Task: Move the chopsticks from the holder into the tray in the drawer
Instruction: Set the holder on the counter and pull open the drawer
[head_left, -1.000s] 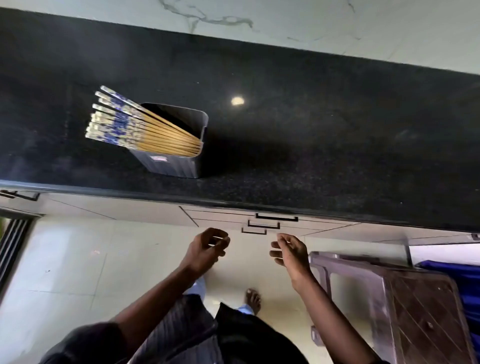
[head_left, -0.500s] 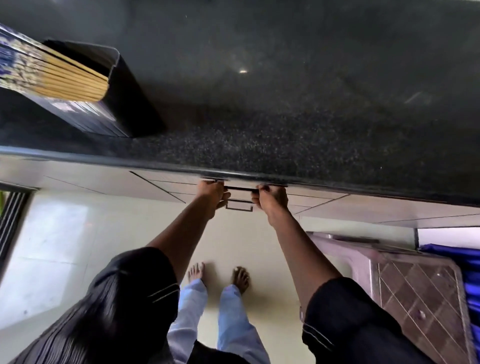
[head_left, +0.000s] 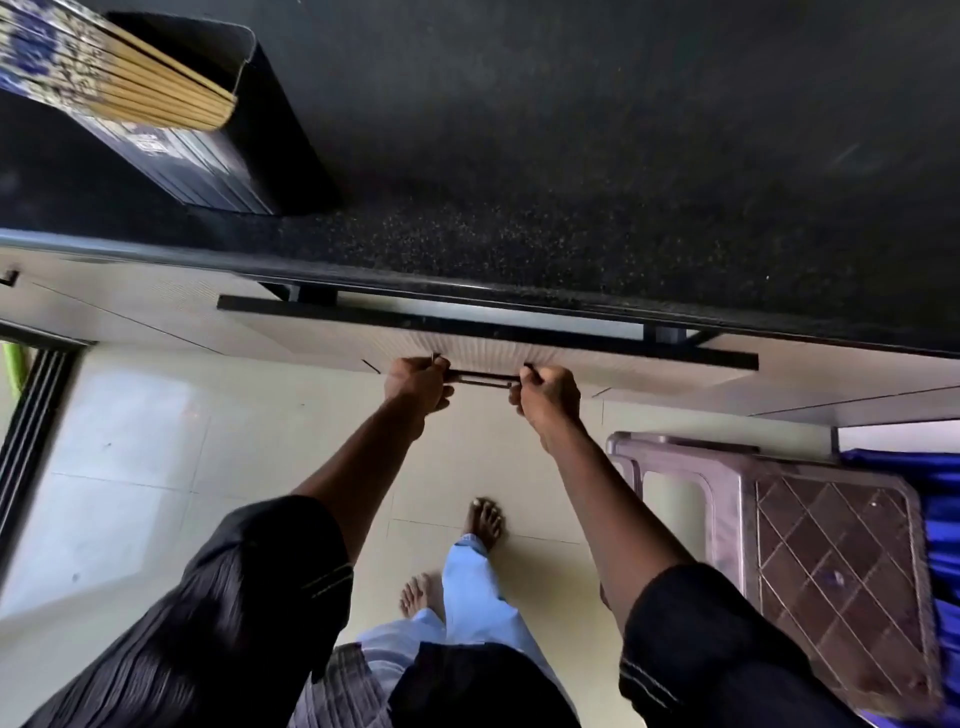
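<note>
The drawer (head_left: 493, 347), closed a moment ago, now stands slightly out; left hand (head_left: 418, 383) and right hand (head_left: 549, 396) curl round its handle (head_left: 484, 380). The chopsticks (head_left: 111, 83) sit in the holder (head_left: 208, 163) far left; tray hidden.

I see wooden chopsticks (head_left: 130, 88), blue-patterned tops, leaning left in black holder (head_left: 208, 171) on counter (head_left: 571, 156); drawer (head_left: 493, 348) below slightly open.

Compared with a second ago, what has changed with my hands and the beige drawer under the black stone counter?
The left hand and right hand rose from mid-air and now grip the thin dark metal handle; the beige drawer has slid slightly out toward you. The blue-patterned wooden chopsticks stay in the dark plastic holder on the black counter.
</note>
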